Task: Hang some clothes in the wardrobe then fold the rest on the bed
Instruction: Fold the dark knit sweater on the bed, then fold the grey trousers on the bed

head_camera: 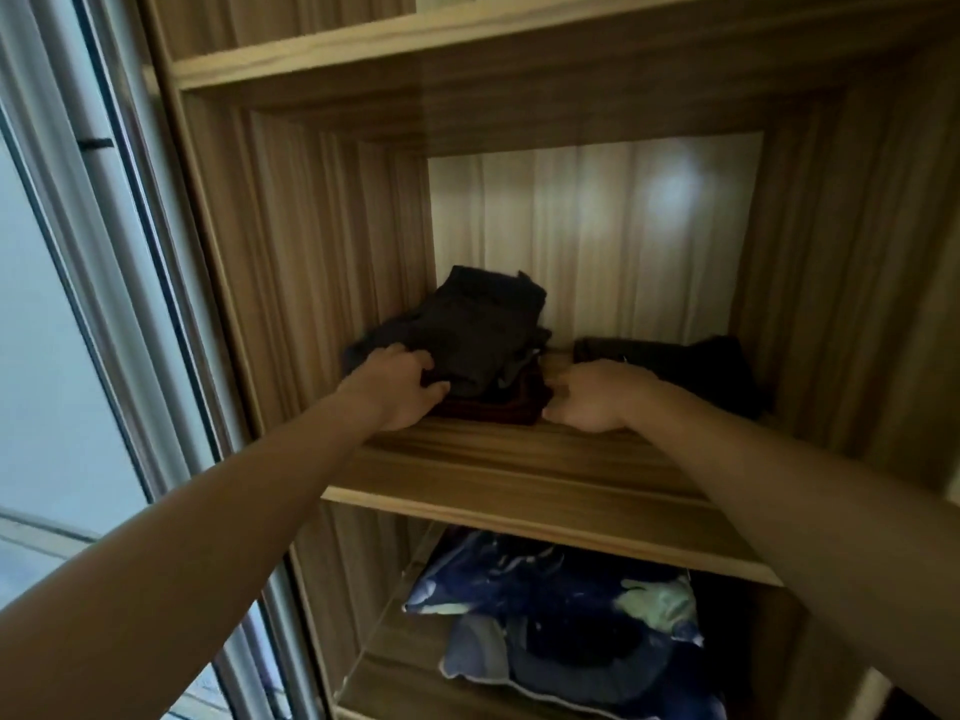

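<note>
A stack of folded dark clothes [483, 330] sits on a wooden wardrobe shelf [519, 459], grey pieces on top and a dark red piece [498, 407] at the bottom. My left hand [395, 392] grips the stack's left front corner, fingers over the top and thumb at the side. My right hand [592, 397] is against the stack's right side, fingers curled toward the dark red piece; whether it holds the cloth is unclear. A second dark folded garment [685, 371] lies on the same shelf at the right, behind my right wrist.
The compartment below holds blue patterned bedding or clothes [561, 615]. Another shelf [467, 49] runs above. A sliding door with a metal frame [119, 252] stands at the left. Wooden side walls close in the shelf on both sides.
</note>
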`<state>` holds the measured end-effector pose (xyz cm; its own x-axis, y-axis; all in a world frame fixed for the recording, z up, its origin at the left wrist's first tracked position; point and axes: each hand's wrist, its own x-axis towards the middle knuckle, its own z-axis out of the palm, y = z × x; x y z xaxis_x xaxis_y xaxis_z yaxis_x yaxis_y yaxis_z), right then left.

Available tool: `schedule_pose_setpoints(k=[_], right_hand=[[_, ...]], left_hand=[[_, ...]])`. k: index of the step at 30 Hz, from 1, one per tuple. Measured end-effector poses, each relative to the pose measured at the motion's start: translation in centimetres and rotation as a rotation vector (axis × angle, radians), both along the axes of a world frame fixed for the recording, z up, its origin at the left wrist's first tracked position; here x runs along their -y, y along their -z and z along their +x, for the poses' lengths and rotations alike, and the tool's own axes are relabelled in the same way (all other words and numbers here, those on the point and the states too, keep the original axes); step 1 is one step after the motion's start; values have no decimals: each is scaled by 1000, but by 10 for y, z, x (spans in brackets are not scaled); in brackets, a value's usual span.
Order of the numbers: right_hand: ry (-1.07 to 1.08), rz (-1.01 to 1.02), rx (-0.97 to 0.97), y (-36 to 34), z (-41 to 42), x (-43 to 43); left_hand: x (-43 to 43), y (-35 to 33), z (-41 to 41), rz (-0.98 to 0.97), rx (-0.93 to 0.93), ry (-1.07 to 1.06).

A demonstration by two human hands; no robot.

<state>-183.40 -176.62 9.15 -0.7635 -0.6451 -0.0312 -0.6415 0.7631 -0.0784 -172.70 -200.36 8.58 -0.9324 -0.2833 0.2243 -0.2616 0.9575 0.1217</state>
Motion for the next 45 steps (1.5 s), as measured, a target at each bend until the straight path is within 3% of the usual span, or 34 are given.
schedule_pose_setpoints(k=[7, 18, 30, 35, 45], right_hand=[[233, 15, -26, -7, 32, -73], [665, -33, -19, 26, 116, -129], [1275, 38, 32, 64, 310, -215], [1456, 37, 103, 87, 383, -255], [1755, -47, 218, 116, 466, -322]], left_hand=[[-71, -8, -25, 10, -7, 310], [-128, 15, -50, 28, 140, 735], [-271, 51, 31, 55, 158, 1281], [-335, 89, 62, 43, 331, 1399], [-470, 135, 111, -58, 372, 1657]])
